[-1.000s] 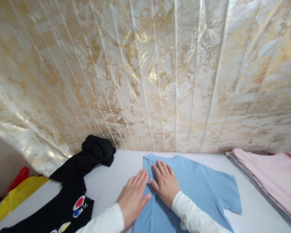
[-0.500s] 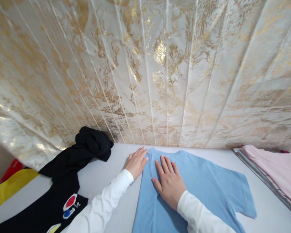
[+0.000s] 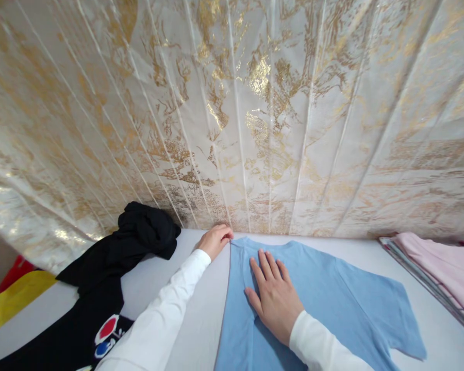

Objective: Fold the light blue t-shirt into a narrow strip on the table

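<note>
A light blue T-shirt (image 3: 332, 299) lies half-folded on the white table, its one sleeve sticking out to the right. My right hand (image 3: 276, 299) rests flat on the shirt with fingers stretched out, open, holding nothing. My left hand (image 3: 215, 239) is at the shirt's far left corner by the wall, fingers curled and pinched on the shirt's edge. Both arms wear white sleeves.
A black T-shirt (image 3: 100, 288) with a red and blue print lies crumpled at the left. A yellow garment (image 3: 11, 301) and a red one (image 3: 17, 268) lie further left. A stack of folded clothes topped by a pink one (image 3: 444, 273) sits at the right. A gold-patterned wall (image 3: 232, 113) backs the white table (image 3: 201, 319).
My left hand slid from the shirt's near left edge up to its far corner and closed its fingers there. My right hand stayed flat on the shirt.
</note>
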Motion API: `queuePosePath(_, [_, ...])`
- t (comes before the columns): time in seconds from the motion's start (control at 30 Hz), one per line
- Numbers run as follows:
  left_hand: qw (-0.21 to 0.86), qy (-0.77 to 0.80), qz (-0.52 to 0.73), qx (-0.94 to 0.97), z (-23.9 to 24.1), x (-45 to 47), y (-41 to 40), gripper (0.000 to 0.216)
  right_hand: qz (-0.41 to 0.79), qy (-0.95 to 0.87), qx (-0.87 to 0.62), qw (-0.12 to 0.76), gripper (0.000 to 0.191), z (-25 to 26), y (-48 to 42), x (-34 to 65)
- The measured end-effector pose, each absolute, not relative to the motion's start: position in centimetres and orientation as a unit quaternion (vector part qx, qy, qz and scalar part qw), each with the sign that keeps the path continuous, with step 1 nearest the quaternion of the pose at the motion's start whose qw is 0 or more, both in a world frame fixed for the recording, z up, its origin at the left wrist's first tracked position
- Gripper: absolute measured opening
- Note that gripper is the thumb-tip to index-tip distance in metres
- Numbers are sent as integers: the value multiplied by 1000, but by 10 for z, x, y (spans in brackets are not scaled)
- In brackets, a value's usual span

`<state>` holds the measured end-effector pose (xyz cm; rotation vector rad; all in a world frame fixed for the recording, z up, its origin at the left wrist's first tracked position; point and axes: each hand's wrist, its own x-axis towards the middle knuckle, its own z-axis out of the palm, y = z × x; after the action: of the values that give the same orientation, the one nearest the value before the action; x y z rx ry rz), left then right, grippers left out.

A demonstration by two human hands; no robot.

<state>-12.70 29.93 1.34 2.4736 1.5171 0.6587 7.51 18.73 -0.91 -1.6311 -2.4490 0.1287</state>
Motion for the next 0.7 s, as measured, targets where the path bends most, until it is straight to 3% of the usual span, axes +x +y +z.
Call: queuePosePath(0.7, [54, 496, 218, 839, 10, -126, 293, 11, 18, -830, -552, 80, 62, -7, 186, 73])
